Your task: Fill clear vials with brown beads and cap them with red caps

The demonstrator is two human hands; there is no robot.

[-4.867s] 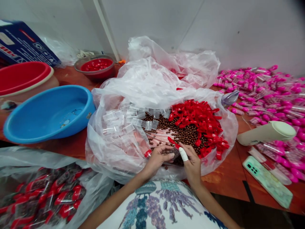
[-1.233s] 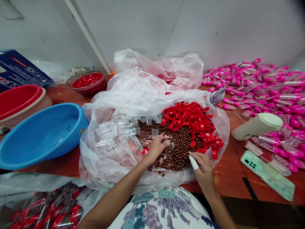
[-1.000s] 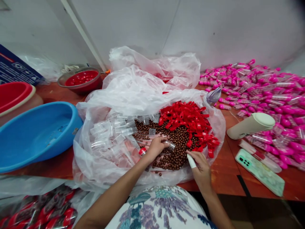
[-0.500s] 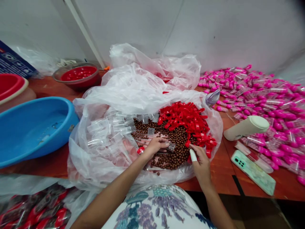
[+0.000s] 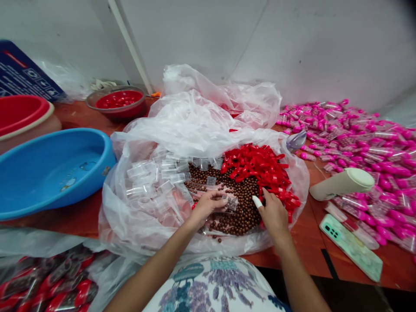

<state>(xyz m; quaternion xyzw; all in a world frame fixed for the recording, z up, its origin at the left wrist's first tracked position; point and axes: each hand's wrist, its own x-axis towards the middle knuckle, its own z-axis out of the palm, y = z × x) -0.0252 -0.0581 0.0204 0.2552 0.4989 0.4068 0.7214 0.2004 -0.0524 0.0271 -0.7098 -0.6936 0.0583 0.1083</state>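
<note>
A reddish-brown worktop [image 5: 302, 242] runs beneath a white wall, with a clear plastic sheet [image 5: 182, 130] heaped at mid-frame. On the sheet lie brown beads [image 5: 242, 208], red caps [image 5: 260, 167] and empty clear tubes [image 5: 152, 175]. The left hand [image 5: 206, 206], at centre, has its grip clamped on a bead-filled tube [image 5: 230, 202] over the beads. The right hand [image 5: 274, 212], just right of it, reaches among the red caps; whether its grip is closed I cannot tell. A blue basin [image 5: 48, 169] sits at left, pink-capped tubes [image 5: 357, 138] at right.
</note>
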